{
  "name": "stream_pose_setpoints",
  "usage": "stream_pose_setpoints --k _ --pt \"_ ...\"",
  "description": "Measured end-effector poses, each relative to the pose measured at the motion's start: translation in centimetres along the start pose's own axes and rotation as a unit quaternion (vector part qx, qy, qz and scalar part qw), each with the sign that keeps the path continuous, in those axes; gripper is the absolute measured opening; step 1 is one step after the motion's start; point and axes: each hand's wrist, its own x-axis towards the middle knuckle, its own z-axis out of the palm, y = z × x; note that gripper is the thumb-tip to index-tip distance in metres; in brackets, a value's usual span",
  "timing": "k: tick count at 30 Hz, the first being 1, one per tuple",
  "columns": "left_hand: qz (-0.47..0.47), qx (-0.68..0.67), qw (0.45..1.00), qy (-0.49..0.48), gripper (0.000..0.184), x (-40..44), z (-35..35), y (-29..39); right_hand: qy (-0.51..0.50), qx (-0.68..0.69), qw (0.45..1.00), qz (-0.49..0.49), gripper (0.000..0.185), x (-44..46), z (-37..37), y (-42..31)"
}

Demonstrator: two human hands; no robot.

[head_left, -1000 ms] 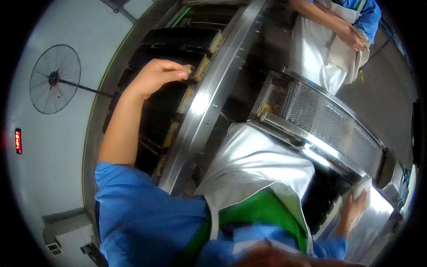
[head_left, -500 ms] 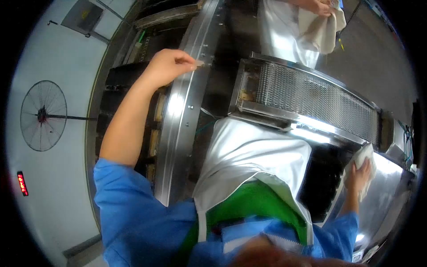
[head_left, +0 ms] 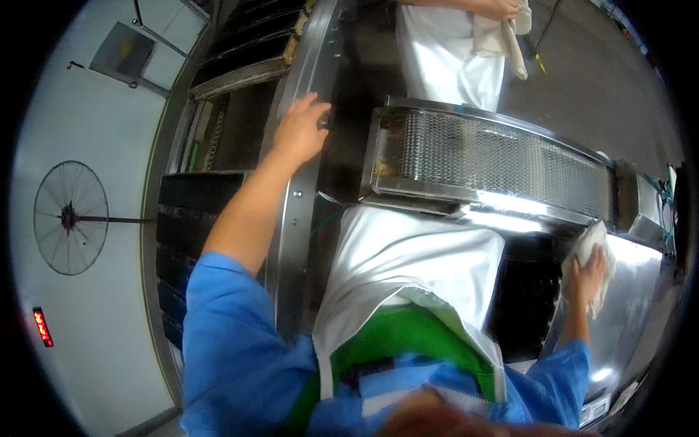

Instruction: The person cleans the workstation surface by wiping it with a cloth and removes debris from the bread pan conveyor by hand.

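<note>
Now, left hand (head_left: pixel 301 131): fingers spread over the metal rail (head_left: pixel 296 237), near its right edge; the small pale piece pinched a moment ago no longer shows, so apparently let go.
Right hand (head_left: pixel 588 277): on the pale cloth (head_left: pixel 591 242); gripping or resting, I cannot tell.
Pale cloth: at the metal housing's (head_left: pixel 632 313) upper left corner, beside the mesh belt (head_left: pixel 502 153).

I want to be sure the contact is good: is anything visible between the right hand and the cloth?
Nothing visible stands between them: the right hand lies directly against the cloth.
</note>
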Motion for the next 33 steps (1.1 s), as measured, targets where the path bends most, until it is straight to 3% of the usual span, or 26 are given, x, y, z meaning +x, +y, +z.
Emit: stream_pose_setpoints --k 6,13,16,18,28,33 --pt "-0.048 0.037 0.998 -0.024 0.05 -0.6 3.9 -1.3 0.004 -0.019 1.0 0.01 0.07 0.1 1.0 0.8" --pt "-0.01 0.075 0.997 -0.008 0.043 -1.3 5.5 -2.9 0.0 -0.005 1.0 0.019 0.07 -0.1 0.4 0.5" --pt "-0.025 0.105 0.993 -0.038 0.041 -0.9 4.8 -2.4 0.013 0.013 1.0 0.021 0.071 0.1 0.7 0.4" --pt "-0.03 0.137 0.984 -0.107 0.039 -0.6 3.8 -1.6 0.032 0.03 0.999 0.016 0.074 -0.3 0.5 0.0" --pt "0.028 0.071 0.996 -0.051 0.024 -0.6 5.0 -3.6 -0.051 0.021 0.993 0.102 0.074 0.1 -3.3 -2.9" --pt "0.01 0.083 0.995 -0.046 0.024 -0.9 4.9 -2.9 -0.006 0.053 0.996 0.077 0.074 -0.2 -2.3 -2.1"
